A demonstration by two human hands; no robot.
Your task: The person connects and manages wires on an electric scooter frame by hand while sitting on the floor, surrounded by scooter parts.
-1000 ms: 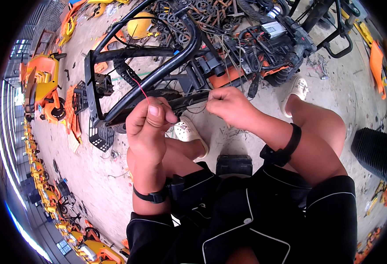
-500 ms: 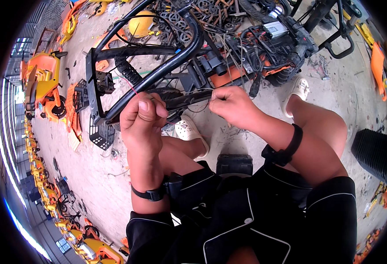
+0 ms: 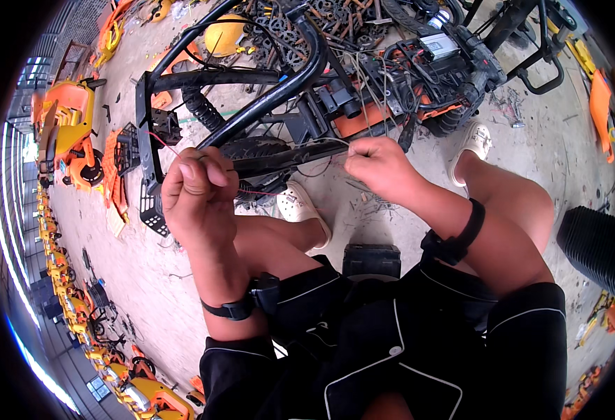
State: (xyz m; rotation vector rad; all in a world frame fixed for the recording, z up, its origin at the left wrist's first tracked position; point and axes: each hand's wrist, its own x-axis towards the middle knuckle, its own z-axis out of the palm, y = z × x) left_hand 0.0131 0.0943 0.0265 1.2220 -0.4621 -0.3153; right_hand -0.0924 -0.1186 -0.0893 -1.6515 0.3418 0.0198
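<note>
My left hand (image 3: 199,185) is closed, thumb against curled fingers, on a thin red wire (image 3: 159,138) that sticks out past its upper left side. A reddish strand also shows right of this hand, near the tyre. My right hand (image 3: 379,166) is closed in a fist on a thin grey wire (image 3: 325,139), which bows leftward from the fingers. The ends inside both fists are hidden. Just beyond the hands lies a black tubular vehicle frame (image 3: 251,108) with a coil shock absorber (image 3: 201,106) and a tyre (image 3: 251,148).
Bundled cables and a silver box (image 3: 438,46) sit on the frame's right part. Chains and sprockets (image 3: 314,28) are heaped behind, beside a yellow helmet-like shell (image 3: 223,36). Orange-yellow scooter bodies (image 3: 69,129) stand at left. A black ribbed object (image 3: 598,248) is at right.
My left hand has moved left and slightly down with the red wire. My right hand has shifted a little to the right, so the hands are farther apart.
</note>
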